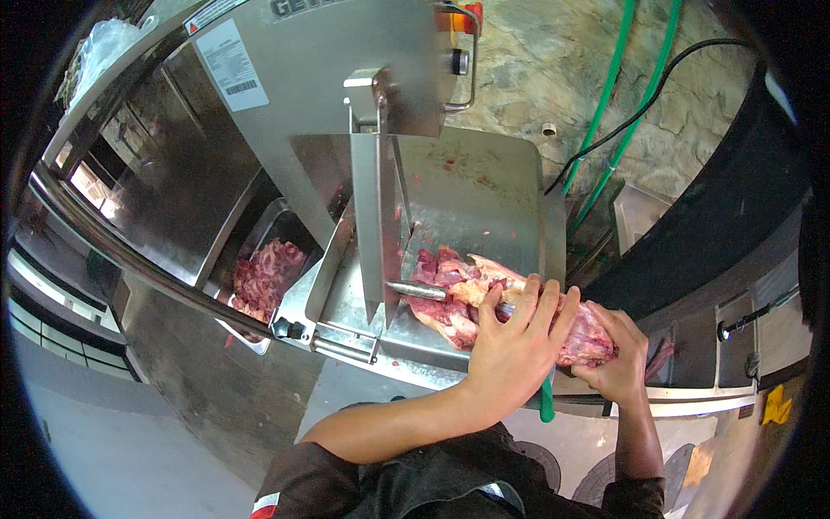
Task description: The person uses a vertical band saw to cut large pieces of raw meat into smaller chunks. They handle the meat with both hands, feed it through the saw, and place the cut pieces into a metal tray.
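Observation:
A long piece of raw meat with fat and bone (458,290) lies across the steel table of a band saw (467,186). Its left end is beside the upright steel blade guard (373,208). My left hand (519,337) presses over the middle of the meat, fingers spread on top and curled down its far side. The narrower right end, past the table edge, is gripped by my right hand (618,350). A round steel bar (419,291) juts from beside the guard and rests against the meat. The blade itself I cannot make out.
Left of the saw, lower down, a steel tray (281,212) holds cut meat pieces (268,277). A steel rail (147,259) runs along the left. Green hoses (605,104) and a black cable (648,99) hang at the back right. Another meat piece (661,356) lies right of my right hand.

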The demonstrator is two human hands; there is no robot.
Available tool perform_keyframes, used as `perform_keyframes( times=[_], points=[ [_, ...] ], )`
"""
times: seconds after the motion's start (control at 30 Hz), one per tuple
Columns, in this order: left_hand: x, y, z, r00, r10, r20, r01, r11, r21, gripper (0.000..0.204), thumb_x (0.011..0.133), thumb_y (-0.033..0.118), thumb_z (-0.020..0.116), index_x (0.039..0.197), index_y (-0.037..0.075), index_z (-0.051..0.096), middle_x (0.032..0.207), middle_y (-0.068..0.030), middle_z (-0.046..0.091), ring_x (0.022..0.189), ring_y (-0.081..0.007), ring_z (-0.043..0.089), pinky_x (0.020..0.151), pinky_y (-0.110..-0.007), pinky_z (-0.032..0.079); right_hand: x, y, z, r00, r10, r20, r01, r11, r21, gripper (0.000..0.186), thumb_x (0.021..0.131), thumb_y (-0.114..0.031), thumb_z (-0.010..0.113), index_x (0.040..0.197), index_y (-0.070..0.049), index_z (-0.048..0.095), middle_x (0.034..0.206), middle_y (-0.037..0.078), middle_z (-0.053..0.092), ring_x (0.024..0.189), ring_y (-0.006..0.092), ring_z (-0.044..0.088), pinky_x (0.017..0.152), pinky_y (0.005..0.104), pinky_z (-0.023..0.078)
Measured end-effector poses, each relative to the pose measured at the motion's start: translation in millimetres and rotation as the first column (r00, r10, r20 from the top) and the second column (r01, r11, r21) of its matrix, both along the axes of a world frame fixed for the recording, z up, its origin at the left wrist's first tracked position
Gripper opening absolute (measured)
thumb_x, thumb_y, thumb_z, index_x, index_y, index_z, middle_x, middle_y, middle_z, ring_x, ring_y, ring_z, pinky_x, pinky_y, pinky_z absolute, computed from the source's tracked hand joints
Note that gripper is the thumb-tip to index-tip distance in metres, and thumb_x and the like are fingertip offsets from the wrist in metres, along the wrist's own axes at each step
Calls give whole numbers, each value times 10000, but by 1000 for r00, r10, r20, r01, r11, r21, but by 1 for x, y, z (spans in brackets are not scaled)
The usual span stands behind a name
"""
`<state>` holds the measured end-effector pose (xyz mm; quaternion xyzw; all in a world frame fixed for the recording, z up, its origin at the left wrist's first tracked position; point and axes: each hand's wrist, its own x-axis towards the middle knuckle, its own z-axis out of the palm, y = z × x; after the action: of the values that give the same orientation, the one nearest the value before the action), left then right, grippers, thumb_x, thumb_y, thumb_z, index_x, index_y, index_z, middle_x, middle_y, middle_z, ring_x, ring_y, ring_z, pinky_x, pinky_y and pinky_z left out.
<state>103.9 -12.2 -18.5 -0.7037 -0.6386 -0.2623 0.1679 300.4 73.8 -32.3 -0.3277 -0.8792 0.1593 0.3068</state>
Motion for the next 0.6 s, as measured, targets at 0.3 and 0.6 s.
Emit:
perform_keyframes(
  times=[0.3, 0.6],
  points=[
    [-54, -57, 37, 970, -158, 187, 165, 986, -20, 478, 825, 179, 627, 1282, 39, 598, 1193, -125, 594, 1058, -284, 589, 895, -396, 488, -29, 37, 50, 988, 129, 83, -130, 992, 5, 684, 511, -94, 822, 1172, -18, 661, 968, 155, 679, 875, 331, 681, 795, 370, 539],
    [-98, -53, 54, 998, 7, 56, -2, 995, -102, 367, 749, 51, 656, 1111, -3, 671, 1068, -121, 620, 873, -264, 617, 746, -352, 539, -57, 57, 34, 985, 170, 40, -169, 985, -40, 717, 512, -108, 832, 1197, 6, 654, 1003, 177, 689, 896, 328, 697, 808, 368, 552]
  ],
)
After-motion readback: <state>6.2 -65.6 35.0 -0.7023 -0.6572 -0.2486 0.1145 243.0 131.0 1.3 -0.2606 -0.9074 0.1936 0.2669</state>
